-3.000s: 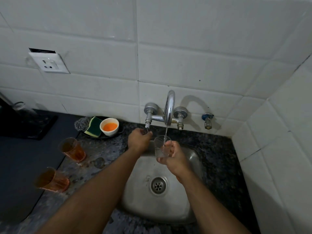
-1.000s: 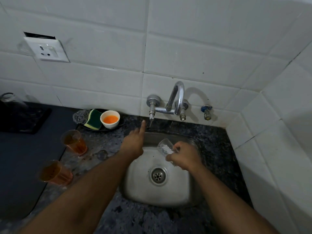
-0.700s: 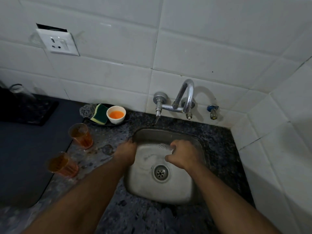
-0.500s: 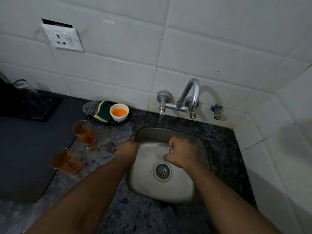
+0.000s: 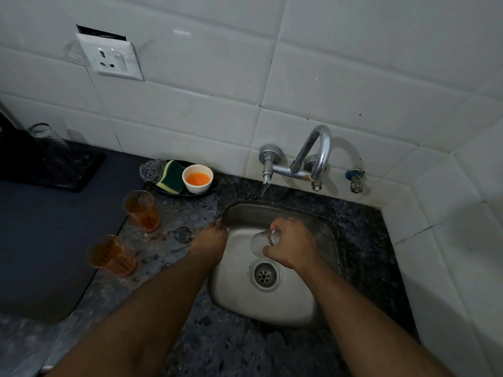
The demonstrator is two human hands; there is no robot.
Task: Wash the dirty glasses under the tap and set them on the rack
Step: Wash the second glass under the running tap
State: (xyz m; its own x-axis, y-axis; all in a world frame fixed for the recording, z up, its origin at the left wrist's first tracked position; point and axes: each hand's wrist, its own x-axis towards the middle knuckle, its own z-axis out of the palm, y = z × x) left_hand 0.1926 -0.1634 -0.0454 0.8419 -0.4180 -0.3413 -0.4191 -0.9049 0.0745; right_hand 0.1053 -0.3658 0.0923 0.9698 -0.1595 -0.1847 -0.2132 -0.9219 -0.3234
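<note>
My right hand point(image 5: 292, 244) grips a clear glass point(image 5: 261, 242) low inside the steel sink point(image 5: 272, 303), the glass tipped on its side with its mouth toward the left, above the drain. My left hand point(image 5: 209, 240) rests on the sink's left rim and holds nothing. The chrome tap point(image 5: 315, 156) stands on the wall behind the sink; no water stream shows. Two dirty glasses with orange liquid stand on the counter to the left, one nearer the wall point(image 5: 141, 210) and one closer to me point(image 5: 111, 255). A black rack point(image 5: 62, 170) with a clear glass point(image 5: 43, 134) sits far left.
A dark dish with a green-yellow sponge point(image 5: 171, 176), a steel scrubber and a small white bowl point(image 5: 197, 178) of orange liquid sits by the wall. A dark mat point(image 5: 49, 240) covers the left counter. A wall socket point(image 5: 111, 59) is above. White tiles close in on the right.
My right hand has lowered the glass from under the spout into the sink and tipped it over. My left hand came off the tap handle onto the sink's rim. The water stream has gone.
</note>
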